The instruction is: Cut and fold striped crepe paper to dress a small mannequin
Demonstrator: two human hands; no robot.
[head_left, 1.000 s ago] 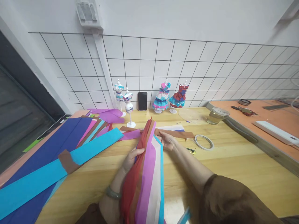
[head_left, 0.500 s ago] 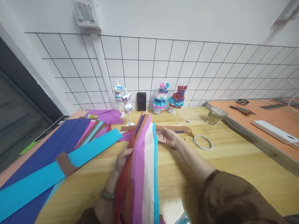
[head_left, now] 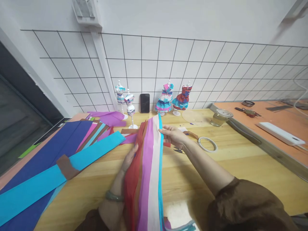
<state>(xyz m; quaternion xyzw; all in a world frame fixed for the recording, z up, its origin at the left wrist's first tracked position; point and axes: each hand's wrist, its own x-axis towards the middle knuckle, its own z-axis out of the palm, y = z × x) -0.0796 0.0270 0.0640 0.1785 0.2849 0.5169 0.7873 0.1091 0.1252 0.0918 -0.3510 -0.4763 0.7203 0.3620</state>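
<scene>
A fanned bundle of long thin strips (head_left: 150, 179), paper or cloth, stands between my hands in red, brown, purple, white and blue. My left hand (head_left: 130, 158) is closed round its left side, thumb in front and the other fingers hidden behind. My right hand (head_left: 175, 135) pinches the upper right edge, at the white and blue strips. Below the right hand lies a dark pointed blade tip (head_left: 179, 150), its remainder out of sight. A light blue object (head_left: 186, 226) is partly visible at the bottom edge.
Flat coloured sheets (head_left: 60, 144) and a wide blue strip (head_left: 91, 157) cover the left side. Behind stand small dressed mannequins (head_left: 165, 98) and a phone (head_left: 145, 103). To the right are a tape roll (head_left: 207, 144), a lidded cup (head_left: 221, 117) and an orange surface (head_left: 271, 118).
My right hand has gone from open fingers behind the bundle to a pinch on its right edge. The strips have shifted; the red one now shows broader on the left.
</scene>
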